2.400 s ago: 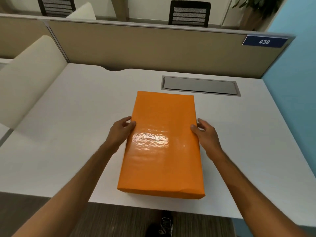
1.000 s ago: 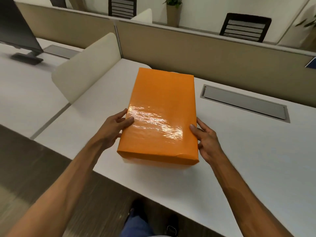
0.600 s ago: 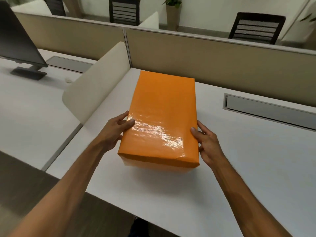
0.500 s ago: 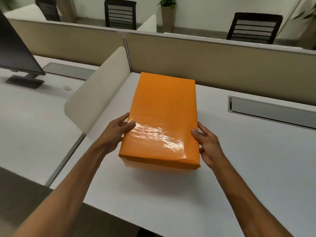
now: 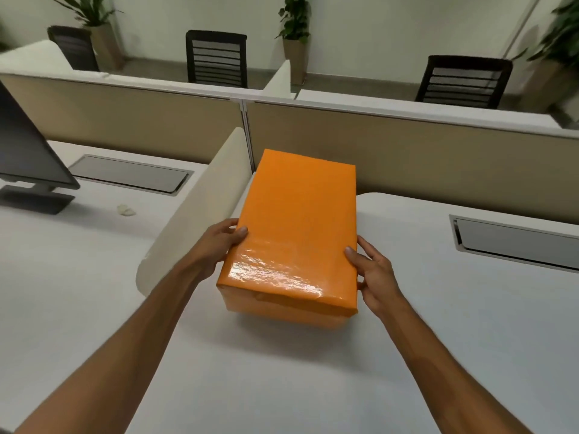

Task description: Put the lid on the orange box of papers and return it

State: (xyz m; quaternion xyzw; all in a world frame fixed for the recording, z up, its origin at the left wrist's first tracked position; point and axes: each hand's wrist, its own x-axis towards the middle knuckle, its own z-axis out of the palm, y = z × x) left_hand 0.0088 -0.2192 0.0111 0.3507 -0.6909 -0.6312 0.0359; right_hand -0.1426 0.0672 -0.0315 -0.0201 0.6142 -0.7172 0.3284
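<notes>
While both hands grip its long sides, the orange box (image 5: 297,233) has travelled from the middle of the desk (image 5: 438,324), where it lay flat a couple of seconds ago, toward the back left corner, and it now looks lifted, its near end clear of the desktop with a soft shadow beneath and its far end reaching the corner where the curved side divider (image 5: 200,208) meets the beige partition (image 5: 407,158). The left hand (image 5: 216,242) has its thumb on the top edge and its fingers curled down the side; the right hand (image 5: 372,270) mirrors it on the opposite side, thumb up, fingers spread along the wall. With the lid already seated and flush, I judge the closing step done and the return under way; where the box belongs is not shown. Its wrapping is glossy and faintly wrinkled, catching a bright glare near the front, and one front corner shows a small crease. It is a crisp rectangular block, so it should slide if the palms loosen. The desktop is smooth, matte white; a grey cable hatch (image 5: 517,242) sits flush near the right rear edge.
</notes>
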